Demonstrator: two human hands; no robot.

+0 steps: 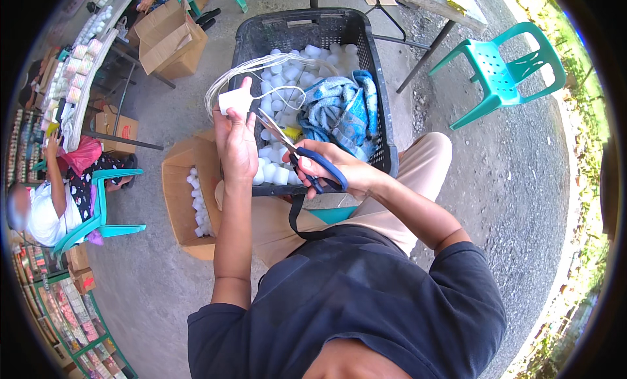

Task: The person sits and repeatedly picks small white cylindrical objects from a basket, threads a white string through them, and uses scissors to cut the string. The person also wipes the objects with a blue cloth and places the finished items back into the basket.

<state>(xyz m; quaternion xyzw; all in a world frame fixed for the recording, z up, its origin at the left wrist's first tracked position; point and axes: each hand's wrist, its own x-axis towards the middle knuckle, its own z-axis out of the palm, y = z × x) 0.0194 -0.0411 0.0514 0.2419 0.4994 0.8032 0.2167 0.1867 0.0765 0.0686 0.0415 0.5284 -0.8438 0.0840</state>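
Observation:
My left hand (238, 150) is raised over the near left side of a black plastic crate (386, 158), its fingers closed on a small white cylinder (235, 101). A loop of thin white cord (225, 84) runs around that piece and over the crate. My right hand (343, 169) grips scissors (334, 172) with blue handles. Their blades point up and left, the tips beside my left fingers, slightly parted. Inside the crate lie many more white cylinders (279, 176), a blue and grey towel (346, 111) and a yellow item (292, 132), partly hidden by the scissors.
An open cardboard box (175, 209) with white pieces stands left of my legs. Farther left, a person (55, 206) sits on a green chair (101, 212) by a long table (91, 75). Another green plastic chair (496, 65) stands at the right, and a table edge lies beyond the crate.

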